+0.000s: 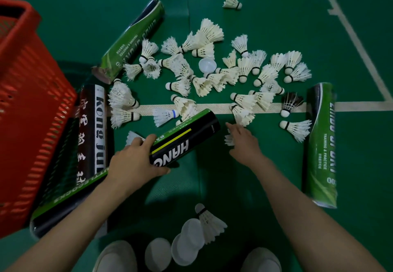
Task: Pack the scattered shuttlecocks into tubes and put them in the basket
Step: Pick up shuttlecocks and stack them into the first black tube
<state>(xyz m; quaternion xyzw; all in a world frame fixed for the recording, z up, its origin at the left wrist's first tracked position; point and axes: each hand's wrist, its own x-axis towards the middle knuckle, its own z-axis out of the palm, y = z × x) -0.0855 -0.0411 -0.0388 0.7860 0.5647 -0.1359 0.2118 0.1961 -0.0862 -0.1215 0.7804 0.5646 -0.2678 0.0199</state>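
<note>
My left hand [136, 161] grips the near end of a black and green tube [185, 139] that lies slanted on the green court floor, its far end pointing up and right. My right hand [244, 142] reaches down just right of that far end, its fingers curled on a white shuttlecock [229, 140] that shows only partly under the palm. Several white shuttlecocks [204, 72] lie scattered beyond the tube. One dark-feathered shuttlecock [289, 102] lies among them. The red basket [27, 110] stands at the left.
Green tubes lie at the upper left [131, 40] and at the right [321, 144]. Two more tubes, one black and white [95, 127] and one green-edged [63, 206], lie against the basket. Translucent caps [185, 244] and one shuttlecock [209, 223] lie near my shoes.
</note>
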